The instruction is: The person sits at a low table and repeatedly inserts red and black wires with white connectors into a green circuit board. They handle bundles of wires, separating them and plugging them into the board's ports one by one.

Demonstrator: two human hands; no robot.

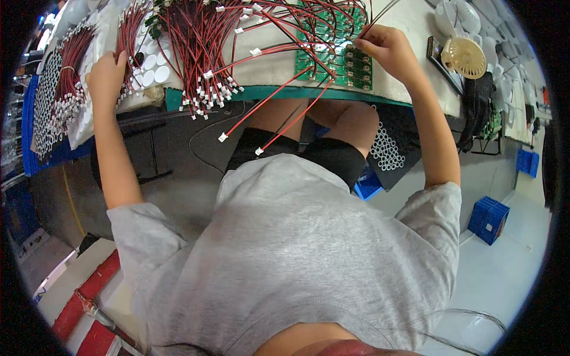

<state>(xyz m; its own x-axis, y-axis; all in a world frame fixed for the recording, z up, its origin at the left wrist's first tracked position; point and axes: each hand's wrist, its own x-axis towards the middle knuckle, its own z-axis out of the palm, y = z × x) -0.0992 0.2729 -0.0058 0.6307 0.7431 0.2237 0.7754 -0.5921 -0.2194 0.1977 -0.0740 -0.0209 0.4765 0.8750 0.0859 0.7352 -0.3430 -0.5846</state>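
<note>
My left hand [107, 77] is at the left of the bench, beside a bundle of red and black wires [132, 29] and several white discs [155, 66]. Its fingers are curled, and whatever they hold is hidden. Over the right edge of a green circuit board panel [350, 74], my right hand [387, 52] pinches thin dark wires [380, 16] between thumb and finger. Red and black wires with white plugs trail from the panel across the bench. Two plugs [222, 137] hang past the front edge above my lap.
A large pile of plugged wires [202, 65] lies left of the panel, with another tied bundle [70, 77] at far left. To the right are a cream small fan [463, 58] and a dark flat device [442, 65]. A blue crate [488, 219] sits on the floor.
</note>
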